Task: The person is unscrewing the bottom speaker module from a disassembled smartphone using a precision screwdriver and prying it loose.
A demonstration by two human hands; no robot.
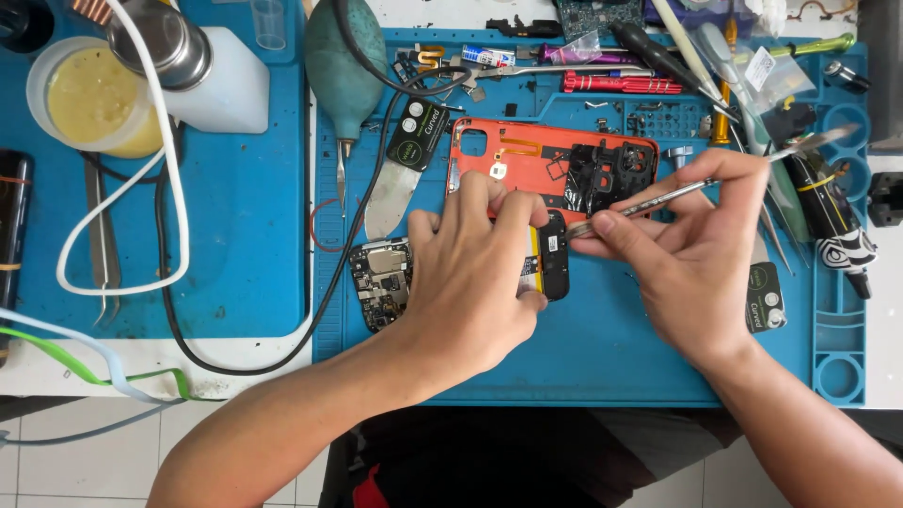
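An opened orange phone shell [527, 155] lies on a blue work mat [602, 357]. My left hand [475, 273] presses down on the shell's near edge and grips a small black part with a yellow strip [548, 259]. My right hand [691, 240] pinches metal tweezers [658, 196], whose tips reach the black part beside my left fingers. A loose circuit board [381, 280] rests on the mat just left of my left hand.
A teal air blower [343, 66], a flat pry blade [400, 174], a red screwdriver [621, 83] and several other tools lie along the mat's back and right. On the left mat [245, 207] stand a cup of yellow liquid [89, 94], a white bottle [221, 80], tweezers [102, 240] and cables.
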